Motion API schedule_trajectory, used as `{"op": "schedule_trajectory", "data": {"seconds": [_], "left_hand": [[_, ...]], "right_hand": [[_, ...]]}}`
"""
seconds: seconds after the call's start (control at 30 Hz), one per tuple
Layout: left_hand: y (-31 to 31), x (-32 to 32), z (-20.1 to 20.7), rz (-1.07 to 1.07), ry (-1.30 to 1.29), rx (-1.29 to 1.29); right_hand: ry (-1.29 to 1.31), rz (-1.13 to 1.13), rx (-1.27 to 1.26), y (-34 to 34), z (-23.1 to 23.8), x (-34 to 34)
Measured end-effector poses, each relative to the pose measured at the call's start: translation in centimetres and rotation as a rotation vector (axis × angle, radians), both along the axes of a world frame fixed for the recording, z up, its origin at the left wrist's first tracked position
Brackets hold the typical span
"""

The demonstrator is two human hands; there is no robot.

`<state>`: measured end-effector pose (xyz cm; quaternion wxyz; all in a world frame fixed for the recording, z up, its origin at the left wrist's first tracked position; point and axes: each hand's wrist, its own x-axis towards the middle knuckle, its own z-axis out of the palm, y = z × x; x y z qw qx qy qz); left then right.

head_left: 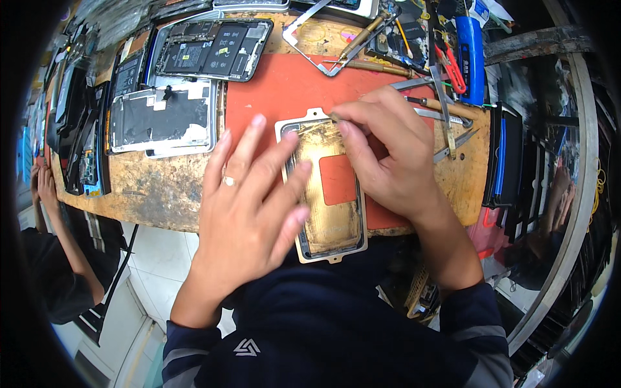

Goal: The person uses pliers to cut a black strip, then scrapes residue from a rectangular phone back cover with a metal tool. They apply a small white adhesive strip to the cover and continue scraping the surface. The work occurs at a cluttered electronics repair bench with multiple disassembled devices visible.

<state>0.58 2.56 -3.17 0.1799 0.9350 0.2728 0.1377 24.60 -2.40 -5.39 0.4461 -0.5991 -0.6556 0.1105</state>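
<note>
A brass-coloured phone mould (333, 226), a flat rectangular plate with a pale rim, small screw tabs and a square cut-out, lies tilted in front of me on a red-orange mat (259, 84). A dark edging runs round its inside. Over its left side hovers my left hand (242, 200), fingers spread, a ring on one of them; whether the fingertips touch the mould cannot be told. At the upper right corner of the mould, thumb and forefinger of my right hand (394, 155) are pinched together. Something small and dark shows at their tips, too small to name.
Opened phones with exposed batteries (213, 55) and a white phone housing (162, 119) lie to the left. At the right are a blue tool (470, 61), a red-handled cutter (451, 68), tweezers and knives. Another person's arm (74, 249) reaches in at far left.
</note>
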Motion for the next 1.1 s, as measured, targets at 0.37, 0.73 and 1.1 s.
{"op": "schedule_trajectory", "data": {"seconds": [0.37, 0.73, 1.1], "left_hand": [[0.3, -2.8, -0.7, -0.058, -0.077, -0.086], [-3.2, -0.7, -2.1, 0.044, -0.114, 0.016], [-5.1, 0.1, -3.1, 0.116, -0.148, 0.046]], "right_hand": [[0.519, 0.073, -0.198, -1.5, 1.5, -0.3], [0.028, -0.043, -0.171, -0.3, 1.5, -1.6], [-0.04, -0.158, -0.079, 0.6, 0.0, -4.5]]}}
